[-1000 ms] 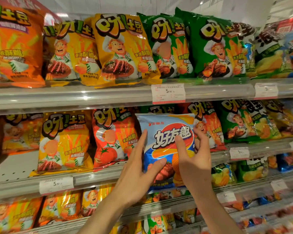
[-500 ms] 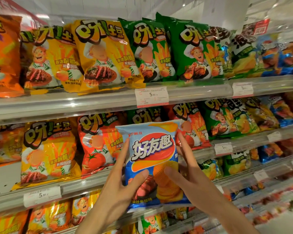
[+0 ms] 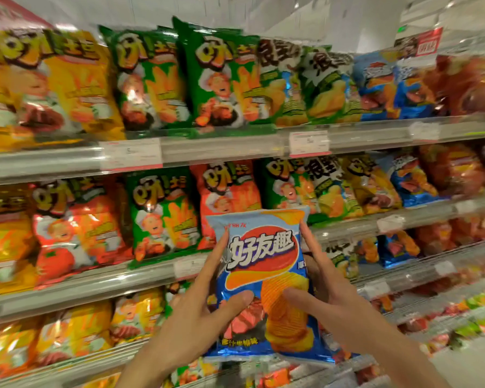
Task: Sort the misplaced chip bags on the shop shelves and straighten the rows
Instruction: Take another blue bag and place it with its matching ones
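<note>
A blue chip bag (image 3: 266,278) with a red and orange logo and ridged chips hangs upright in front of the shelves, held between both hands. My left hand (image 3: 199,317) grips its left edge, thumb across the lower front and fingers behind. My right hand (image 3: 325,301) grips the right edge the same way, thumb on the chip picture. Behind the bag, the middle shelf (image 3: 95,287) carries a row of red bags (image 3: 76,228), a green bag (image 3: 163,217) and another red bag (image 3: 227,189).
The top shelf (image 3: 221,148) holds yellow bags (image 3: 48,85), green bags (image 3: 219,79) and blue bags (image 3: 387,85) further right. More blue bags (image 3: 409,180) stand at the right of the middle shelf. Lower shelves hold several more packs. White price tags (image 3: 132,154) line the shelf edges.
The blue bag has come off the middle shelf toward me and lower. The view has swung to the right, so more blue and red bags on the right show.
</note>
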Action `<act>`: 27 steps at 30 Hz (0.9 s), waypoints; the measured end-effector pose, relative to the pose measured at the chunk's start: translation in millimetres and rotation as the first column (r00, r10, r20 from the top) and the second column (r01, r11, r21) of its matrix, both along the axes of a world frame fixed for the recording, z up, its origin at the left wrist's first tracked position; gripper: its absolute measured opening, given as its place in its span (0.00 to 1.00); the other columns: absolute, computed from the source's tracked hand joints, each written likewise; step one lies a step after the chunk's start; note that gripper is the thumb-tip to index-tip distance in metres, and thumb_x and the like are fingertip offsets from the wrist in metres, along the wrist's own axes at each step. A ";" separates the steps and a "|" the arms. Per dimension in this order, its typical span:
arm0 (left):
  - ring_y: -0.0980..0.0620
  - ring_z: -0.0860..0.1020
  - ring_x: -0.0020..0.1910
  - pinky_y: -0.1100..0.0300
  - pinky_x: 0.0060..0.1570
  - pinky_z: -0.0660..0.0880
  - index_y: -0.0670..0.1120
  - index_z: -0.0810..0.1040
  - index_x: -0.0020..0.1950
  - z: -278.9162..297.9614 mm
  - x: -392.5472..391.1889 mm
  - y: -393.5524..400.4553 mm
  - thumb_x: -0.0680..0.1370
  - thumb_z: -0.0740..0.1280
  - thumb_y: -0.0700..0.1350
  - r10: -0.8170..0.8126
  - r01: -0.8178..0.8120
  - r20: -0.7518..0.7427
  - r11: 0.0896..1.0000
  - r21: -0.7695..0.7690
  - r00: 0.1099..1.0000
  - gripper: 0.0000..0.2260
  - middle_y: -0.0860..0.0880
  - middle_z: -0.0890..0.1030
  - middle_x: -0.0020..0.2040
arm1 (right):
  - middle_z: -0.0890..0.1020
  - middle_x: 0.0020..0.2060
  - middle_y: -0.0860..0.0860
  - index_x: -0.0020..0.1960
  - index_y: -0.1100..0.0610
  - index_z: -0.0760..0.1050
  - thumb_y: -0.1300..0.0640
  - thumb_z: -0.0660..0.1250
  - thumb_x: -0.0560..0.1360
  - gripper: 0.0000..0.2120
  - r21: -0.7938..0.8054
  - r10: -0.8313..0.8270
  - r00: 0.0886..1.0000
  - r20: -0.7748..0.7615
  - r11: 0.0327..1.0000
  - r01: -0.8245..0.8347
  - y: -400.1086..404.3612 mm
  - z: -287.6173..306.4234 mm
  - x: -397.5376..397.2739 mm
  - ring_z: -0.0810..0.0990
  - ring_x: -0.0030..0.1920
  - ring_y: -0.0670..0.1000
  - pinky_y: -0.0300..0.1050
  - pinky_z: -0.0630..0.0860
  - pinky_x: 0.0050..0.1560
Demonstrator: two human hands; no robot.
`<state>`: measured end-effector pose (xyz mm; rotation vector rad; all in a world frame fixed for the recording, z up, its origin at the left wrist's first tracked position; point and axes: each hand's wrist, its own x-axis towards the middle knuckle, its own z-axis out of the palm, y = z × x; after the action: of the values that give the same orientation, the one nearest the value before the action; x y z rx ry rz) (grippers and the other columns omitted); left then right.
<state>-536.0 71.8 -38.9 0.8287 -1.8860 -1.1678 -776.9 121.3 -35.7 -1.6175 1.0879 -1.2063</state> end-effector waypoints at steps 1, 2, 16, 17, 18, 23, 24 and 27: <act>0.65 0.75 0.67 0.59 0.60 0.77 0.80 0.51 0.72 -1.2 -18.4 4.1 0.75 0.71 0.54 -0.004 0.004 -0.001 1.000 0.004 1.000 0.38 0.76 0.70 0.68 | 0.65 0.75 0.36 0.73 0.23 0.46 0.47 0.72 0.76 0.42 0.007 -0.010 1.000 -0.016 1.000 0.010 5.0 -0.2 -19.7 0.66 0.75 0.45 0.55 0.70 0.70; 0.65 0.74 0.67 0.60 0.58 0.78 0.81 0.52 0.71 -2.3 -36.8 8.0 0.74 0.72 0.54 -0.007 0.007 -0.004 1.000 0.013 1.000 0.38 0.77 0.69 0.68 | 0.65 0.75 0.33 0.74 0.23 0.45 0.47 0.71 0.76 0.42 0.011 -0.019 0.999 -0.035 1.000 0.019 10.3 -0.5 -39.0 0.65 0.75 0.42 0.52 0.70 0.70; 0.76 0.58 0.72 0.59 0.71 0.70 0.81 0.48 0.71 -2.1 -250.4 1.4 0.74 0.72 0.59 -0.133 0.131 0.063 0.991 0.024 0.989 0.39 0.80 0.55 0.73 | 0.70 0.70 0.30 0.71 0.20 0.49 0.50 0.73 0.75 0.42 0.090 -0.230 0.973 0.002 0.969 0.229 21.4 -12.4 -236.0 0.77 0.67 0.48 0.59 0.77 0.63; 0.79 0.57 0.70 0.61 0.72 0.67 0.81 0.47 0.71 -2.3 -261.6 -4.8 0.75 0.72 0.58 -0.138 0.138 0.073 0.990 0.014 0.988 0.39 0.81 0.54 0.72 | 0.71 0.70 0.32 0.71 0.20 0.49 0.49 0.73 0.75 0.42 0.090 -0.251 0.968 0.012 0.964 0.249 16.0 -12.2 -243.6 0.78 0.65 0.50 0.60 0.78 0.62; 0.80 0.56 0.70 0.62 0.73 0.65 0.81 0.47 0.71 -2.2 -272.5 -11.5 0.75 0.72 0.58 -0.140 0.139 0.086 0.990 0.008 0.987 0.39 0.82 0.54 0.72 | 0.71 0.70 0.32 0.71 0.21 0.49 0.46 0.74 0.73 0.42 0.084 -0.269 0.963 0.007 0.960 0.268 10.8 -10.7 -250.4 0.79 0.65 0.50 0.60 0.77 0.62; 0.85 0.54 0.65 0.52 0.74 0.66 0.81 0.47 0.71 -1.7 -321.8 -49.4 0.73 0.73 0.60 -0.153 0.151 0.115 0.988 0.024 0.982 0.40 0.84 0.52 0.69 | 0.76 0.58 0.24 0.74 0.25 0.45 0.44 0.71 0.71 0.44 0.089 -0.336 0.942 -0.011 0.938 0.336 -20.8 -4.4 -288.9 0.79 0.59 0.35 0.42 0.79 0.58; 0.88 0.54 0.63 0.54 0.74 0.66 0.81 0.47 0.72 -1.8 -331.0 -57.9 0.73 0.73 0.60 -0.162 0.161 0.110 0.987 0.021 0.981 0.40 0.86 0.52 0.67 | 0.76 0.60 0.26 0.74 0.25 0.45 0.43 0.71 0.70 0.45 0.088 -0.351 0.936 -0.022 0.932 0.351 -28.6 -2.5 -296.4 0.79 0.60 0.36 0.45 0.79 0.60; 0.86 0.54 0.65 0.60 0.72 0.66 0.80 0.47 0.72 1.2 -357.1 -84.1 0.74 0.73 0.57 -0.180 0.181 0.075 0.984 -0.007 0.981 0.41 0.84 0.52 0.69 | 0.76 0.64 0.33 0.74 0.25 0.47 0.41 0.72 0.69 0.45 0.071 -0.406 0.912 -0.056 0.910 0.409 -56.1 4.6 -319.3 0.80 0.58 0.38 0.46 0.80 0.58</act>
<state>-893.1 -12.3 -37.7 0.7136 -2.0623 -1.2462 -1096.2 65.2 -31.0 -1.3951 1.5358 -1.3767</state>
